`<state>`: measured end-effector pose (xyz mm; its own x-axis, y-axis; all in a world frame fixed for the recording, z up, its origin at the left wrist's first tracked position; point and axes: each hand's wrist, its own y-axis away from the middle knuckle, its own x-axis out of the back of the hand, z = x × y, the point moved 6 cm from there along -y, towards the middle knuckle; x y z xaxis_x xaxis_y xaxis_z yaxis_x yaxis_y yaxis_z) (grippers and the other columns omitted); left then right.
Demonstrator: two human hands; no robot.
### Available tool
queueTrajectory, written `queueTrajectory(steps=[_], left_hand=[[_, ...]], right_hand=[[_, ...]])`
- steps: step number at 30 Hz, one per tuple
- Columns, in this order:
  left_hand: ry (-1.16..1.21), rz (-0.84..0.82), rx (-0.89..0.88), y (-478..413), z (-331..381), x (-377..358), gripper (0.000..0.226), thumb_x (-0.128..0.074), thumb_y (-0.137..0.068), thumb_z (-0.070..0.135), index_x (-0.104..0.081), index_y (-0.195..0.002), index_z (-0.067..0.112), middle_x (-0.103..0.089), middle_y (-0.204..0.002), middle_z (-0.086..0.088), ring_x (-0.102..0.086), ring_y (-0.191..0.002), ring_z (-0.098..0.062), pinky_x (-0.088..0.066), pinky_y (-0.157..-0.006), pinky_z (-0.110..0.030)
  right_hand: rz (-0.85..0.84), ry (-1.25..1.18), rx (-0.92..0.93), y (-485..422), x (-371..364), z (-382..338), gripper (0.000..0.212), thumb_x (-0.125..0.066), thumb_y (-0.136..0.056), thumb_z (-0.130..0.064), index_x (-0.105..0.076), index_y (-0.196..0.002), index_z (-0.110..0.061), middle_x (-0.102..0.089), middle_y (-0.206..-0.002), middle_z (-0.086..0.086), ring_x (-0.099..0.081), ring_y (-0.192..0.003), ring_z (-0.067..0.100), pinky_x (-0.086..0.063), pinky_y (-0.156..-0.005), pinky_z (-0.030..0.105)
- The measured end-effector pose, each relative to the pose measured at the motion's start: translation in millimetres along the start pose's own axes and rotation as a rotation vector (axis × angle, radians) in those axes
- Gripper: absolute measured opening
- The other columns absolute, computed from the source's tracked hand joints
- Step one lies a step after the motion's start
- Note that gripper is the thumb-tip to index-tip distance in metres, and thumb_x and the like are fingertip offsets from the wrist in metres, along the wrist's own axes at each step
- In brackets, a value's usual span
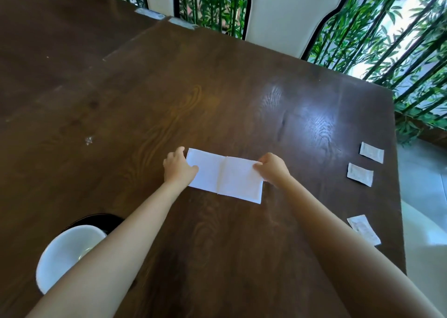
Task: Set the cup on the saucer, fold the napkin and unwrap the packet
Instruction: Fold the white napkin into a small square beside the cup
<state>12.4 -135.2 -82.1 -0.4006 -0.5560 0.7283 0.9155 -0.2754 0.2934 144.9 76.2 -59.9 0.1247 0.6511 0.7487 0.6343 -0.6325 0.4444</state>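
Head view.

- Left hand (180, 167): fingers curled over the left end of the napkin (229, 177), thumb lying on its top face, fingertips at the far left corner. It grips that end.
- Right hand (272, 166): fingers bent, pinching the right end of the napkin near its far corner.
- Napkin: white and flat on the desk (217, 100), mid-desk between the two hands. The long axis runs left to right, with the right end slightly nearer the person. One crease crosses the short way at the middle.
- Cup (65, 254): white, upright, at the near left. It stands on the dark saucer (96, 218) and is partly hidden by the left forearm.
- Far packet (371, 152), middle packet (360, 174) and near packet (364, 229): small, pale and flat, in a row along the desk's right edge. They lie apart from one another and well apart from the napkin.
- Chair (285, 10): white-backed, at the far side of the desk.
- Bamboo (399, 39): green stems behind the chair.
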Motion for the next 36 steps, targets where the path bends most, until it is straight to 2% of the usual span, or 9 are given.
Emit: queueTrajectory(steps=[6, 9, 13, 19, 23, 25, 27, 30, 36], left_hand=[[0.146, -0.083, 0.133, -7, -6, 0, 0.061, -0.06, -0.079, 0.013, -0.037, -0.136, 0.012, -0.052, -0.129, -0.013, -0.054, -0.11, -0.028, -0.044, -0.077, -0.032], [0.234, -0.102, 0.132, -5, -7, -1, 0.045, -0.058, -0.08, 0.012, -0.049, -0.124, 0.01, -0.06, -0.116, -0.012, -0.058, -0.098, -0.025, -0.045, -0.073, -0.032], [0.344, 0.006, 0.066, 7, 3, 5, 0.041, -0.059, -0.082, 0.011, -0.05, -0.122, 0.012, -0.059, -0.109, -0.006, -0.056, -0.088, -0.016, -0.041, -0.062, -0.023], [0.468, 0.135, -0.128, 55, 50, -4, 0.025, -0.06, -0.081, 0.018, -0.058, -0.105, 0.022, -0.058, -0.087, 0.017, -0.056, -0.077, 0.002, -0.04, -0.062, -0.015], [0.31, 0.174, -0.272, 81, 85, -32, 0.024, -0.056, -0.079, 0.004, -0.063, -0.101, 0.008, -0.06, -0.094, -0.003, -0.055, -0.083, -0.018, -0.037, -0.068, -0.02], [0.248, 0.158, -0.28, 88, 95, -49, 0.022, -0.055, -0.081, 0.003, -0.062, -0.101, 0.007, -0.059, -0.101, -0.009, -0.056, -0.088, -0.023, -0.043, -0.07, -0.026], [0.186, 0.153, -0.296, 93, 101, -64, 0.02, -0.055, -0.085, 0.006, -0.06, -0.105, 0.007, -0.059, -0.108, -0.01, -0.057, -0.095, -0.024, -0.045, -0.075, -0.026], [0.127, 0.131, -0.32, 99, 105, -84, 0.027, -0.055, -0.089, 0.01, -0.057, -0.116, 0.008, -0.058, -0.111, -0.008, -0.057, -0.101, -0.019, -0.046, -0.078, -0.021], [0.002, 0.062, -0.35, 105, 103, -110, 0.034, -0.05, -0.094, 0.018, -0.053, -0.127, 0.008, -0.056, -0.116, -0.009, -0.054, -0.104, -0.019, -0.05, -0.089, -0.027]], right_hand=[[0.305, 0.286, 0.182, 21, -11, 7, 0.035, -0.044, -0.091, -0.015, -0.044, -0.126, -0.007, -0.045, -0.128, 0.015, -0.041, -0.116, 0.033, -0.04, -0.089, 0.04], [0.292, 0.392, 0.408, 33, -31, 5, 0.053, -0.036, -0.097, -0.029, -0.022, -0.146, -0.013, -0.021, -0.156, 0.009, -0.019, -0.141, 0.028, -0.018, -0.115, 0.038], [0.181, 0.481, 0.427, 31, -58, 28, 0.062, -0.018, -0.098, -0.045, 0.001, -0.149, -0.017, 0.007, -0.16, 0.001, 0.012, -0.146, 0.017, 0.011, -0.117, 0.033], [0.14, 0.405, 0.447, 21, -63, 33, 0.061, -0.02, -0.098, -0.042, 0.002, -0.149, -0.017, 0.013, -0.157, -0.004, 0.016, -0.145, 0.016, 0.013, -0.115, 0.031], [0.07, -0.283, 0.366, 18, -33, 41, 0.049, -0.033, -0.098, -0.011, -0.026, -0.146, -0.017, -0.019, -0.157, -0.002, -0.015, -0.145, 0.012, -0.007, -0.118, 0.026], [0.188, -0.687, 0.163, 19, -12, 61, 0.042, -0.035, -0.096, -0.007, -0.044, -0.136, -0.015, -0.051, -0.138, -0.001, -0.052, -0.123, 0.013, -0.033, -0.112, 0.032], [0.179, -0.932, 0.034, 20, -9, 73, 0.035, -0.034, -0.097, -0.006, -0.051, -0.127, -0.007, -0.063, -0.115, 0.008, -0.066, -0.091, 0.016, -0.053, -0.091, 0.037], [0.085, -0.966, -0.011, 22, -15, 77, 0.032, -0.033, -0.096, -0.003, -0.053, -0.121, -0.001, -0.066, -0.109, 0.016, -0.067, -0.086, 0.021, -0.058, -0.075, 0.025], [0.057, -0.937, 0.053, 21, -18, 78, 0.031, -0.033, -0.095, -0.002, -0.059, -0.108, -0.014, -0.068, -0.097, 0.0, -0.069, -0.086, 0.01, -0.057, -0.07, 0.018]])
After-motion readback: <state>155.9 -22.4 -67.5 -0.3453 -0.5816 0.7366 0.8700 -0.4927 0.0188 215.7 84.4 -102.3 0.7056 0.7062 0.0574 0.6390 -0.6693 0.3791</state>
